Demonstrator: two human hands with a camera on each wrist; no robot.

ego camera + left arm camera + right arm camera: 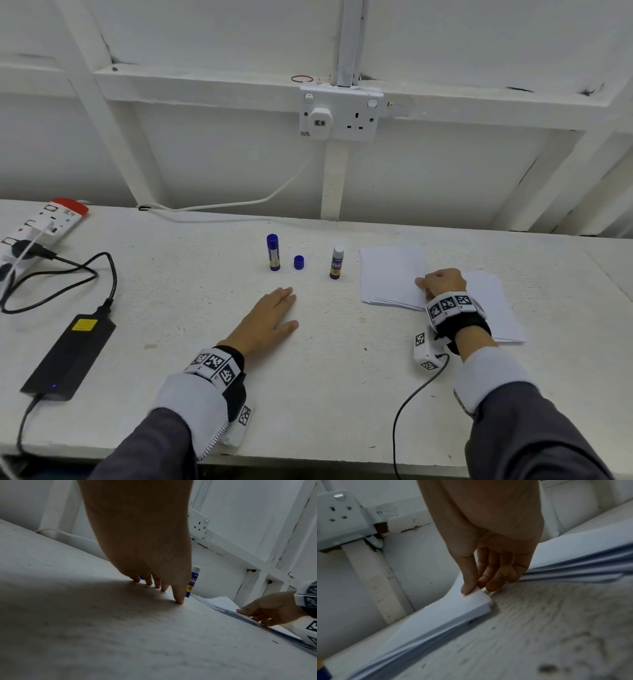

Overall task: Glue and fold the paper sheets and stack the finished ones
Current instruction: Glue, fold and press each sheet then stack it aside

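Observation:
A stack of smaller white paper sheets [390, 274] lies on the white table [205, 308], to the right of centre, beside larger white sheets [493, 308]. My right hand [431, 284] rests at the smaller stack's near right corner. In the right wrist view the right hand [479, 588] pinches that corner of the stack [453, 615] between thumb and fingers, lifting it slightly. My left hand [286, 310] lies flat on the bare table with straight fingers [178, 599] and holds nothing. An uncapped glue stick [337, 262] stands between the hands, with its blue cap [299, 262] to its left.
A capped blue glue stick [273, 252] stands left of the cap. A black power adapter [68, 356] with cables and a power strip [41, 226] occupy the table's left side. A wall socket [339, 114] sits on the white wall behind.

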